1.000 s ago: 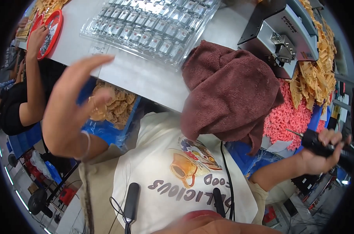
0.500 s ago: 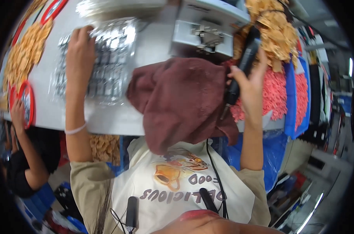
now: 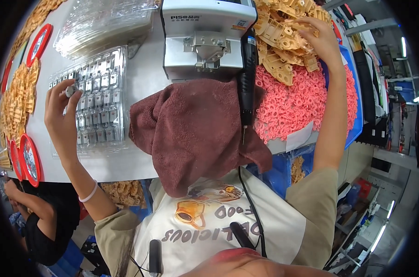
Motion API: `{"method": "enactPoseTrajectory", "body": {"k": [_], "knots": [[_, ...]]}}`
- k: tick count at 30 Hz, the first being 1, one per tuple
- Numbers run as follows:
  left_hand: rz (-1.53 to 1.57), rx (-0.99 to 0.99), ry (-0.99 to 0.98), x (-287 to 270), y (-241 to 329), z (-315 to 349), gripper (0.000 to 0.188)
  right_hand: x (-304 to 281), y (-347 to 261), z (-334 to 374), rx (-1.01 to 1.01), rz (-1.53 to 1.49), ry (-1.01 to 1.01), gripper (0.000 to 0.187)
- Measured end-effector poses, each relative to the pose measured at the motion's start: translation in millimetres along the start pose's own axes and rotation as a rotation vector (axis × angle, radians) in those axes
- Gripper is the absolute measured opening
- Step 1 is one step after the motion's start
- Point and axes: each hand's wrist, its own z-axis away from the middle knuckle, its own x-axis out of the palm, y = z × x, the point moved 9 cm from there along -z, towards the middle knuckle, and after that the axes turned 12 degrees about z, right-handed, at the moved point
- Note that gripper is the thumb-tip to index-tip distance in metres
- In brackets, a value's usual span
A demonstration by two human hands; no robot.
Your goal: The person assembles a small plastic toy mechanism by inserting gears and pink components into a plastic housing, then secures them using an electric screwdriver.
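My left hand (image 3: 61, 115) pinches a small silver motor (image 3: 71, 90) between thumb and fingers. It is over the left edge of a clear plastic tray (image 3: 123, 97), which has rows of similar motors. At the back right, my right hand (image 3: 325, 44) reaches onto a heap of tan plastic parts (image 3: 285, 39). Its thumb and forefinger are apart over the parts, and it does not clearly hold one. A black electric screwdriver (image 3: 248, 78) lies, bit toward me, by the right side of a crumpled brown towel (image 3: 195, 124).
A silver-and-black box-shaped machine (image 3: 209, 27) stands behind the towel. Pink ring-like pieces (image 3: 288, 104) are heaped on the right, beside a blue bin (image 3: 357, 124). Stacked clear trays (image 3: 105, 27) lie at the back left. Red-rimmed round pieces (image 3: 30, 159) sit near another person's arm (image 3: 34, 201).
The screwdriver has left my right hand and lies by the towel. My right hand has moved to the tan heap. My left hand has drawn back from the tray with a motor.
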Motion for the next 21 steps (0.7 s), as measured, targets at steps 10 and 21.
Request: {"method": "enactPoseTrajectory", "body": {"k": [10,21], "knots": [[0.798,-0.13,-0.098,11.4,16.6,43.8,0.038,-81.2,23.5,72.5,0.409,-0.906,0.59,0.043],[1.227,-0.209,-0.338,79.8,76.2,65.5,0.041,18.7,-231.4,174.2,0.522,-1.535,-0.183,0.041]]}}
